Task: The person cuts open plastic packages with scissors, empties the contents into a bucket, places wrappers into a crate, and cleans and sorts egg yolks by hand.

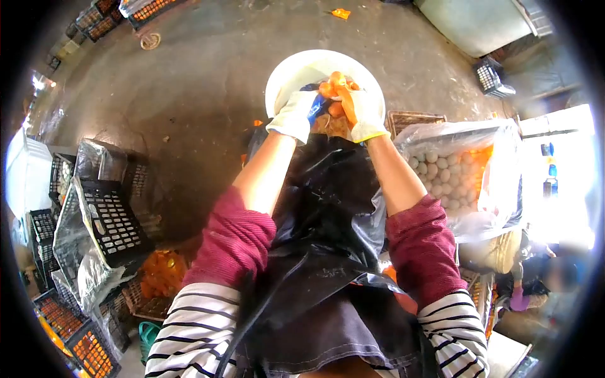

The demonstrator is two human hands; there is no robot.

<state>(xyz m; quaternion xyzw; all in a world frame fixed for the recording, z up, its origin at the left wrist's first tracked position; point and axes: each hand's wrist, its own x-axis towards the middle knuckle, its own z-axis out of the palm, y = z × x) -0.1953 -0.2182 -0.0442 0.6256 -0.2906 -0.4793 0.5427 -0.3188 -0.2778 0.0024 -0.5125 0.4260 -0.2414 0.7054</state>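
Note:
A white round basin stands in front of me at the top centre. Over it are both my gloved hands, close together. My left hand, in a white and blue glove, is at the left of some round orange items; its fingers are partly hidden. My right hand, in a white and orange glove with a yellow cuff, has its fingers wrapped round the orange items. Something brown lies below, between the hands. A black apron covers my front.
To the right, a plastic-lined crate holds many pale egg-like items. Black crates and an orange heap are at the left. A person is at the lower right. A large pale tub stands at the upper right.

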